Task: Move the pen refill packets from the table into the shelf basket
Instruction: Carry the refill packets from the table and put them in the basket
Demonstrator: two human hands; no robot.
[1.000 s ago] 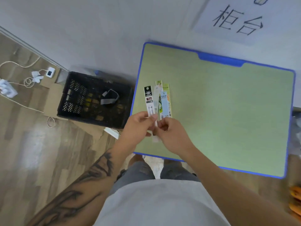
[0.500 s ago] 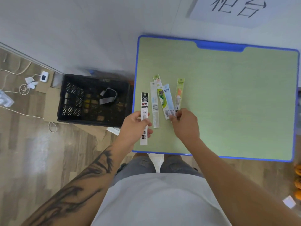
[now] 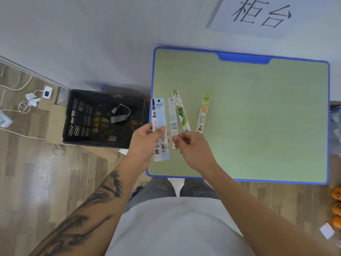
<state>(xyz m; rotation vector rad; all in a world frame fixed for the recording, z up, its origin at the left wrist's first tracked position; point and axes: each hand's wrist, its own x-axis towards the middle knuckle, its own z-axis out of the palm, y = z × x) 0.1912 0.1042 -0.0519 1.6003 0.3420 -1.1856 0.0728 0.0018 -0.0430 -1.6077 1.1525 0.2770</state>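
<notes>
left hand (image 3: 147,143) pinching two stacked packets (image 3: 160,130) | right hand (image 3: 191,146) loosely curled, holding nothing — white packet (image 3: 173,122) on desk (image 3: 258,117) just beside its fingertips, long axis pointing away | right takes it

Blue packet now in the left hand's stack

Pale blue packet (image 3: 160,115), half a second ago flat on the counter (image 3: 258,108) beside the green cartoon packet (image 3: 181,112), now lying over the black-topped packet (image 3: 153,108) in the left hand (image 3: 145,145), pinned by the thumb. Right hand (image 3: 193,148), off the blue packet, now curled at the lower end of the white packet (image 3: 173,122).
</notes>
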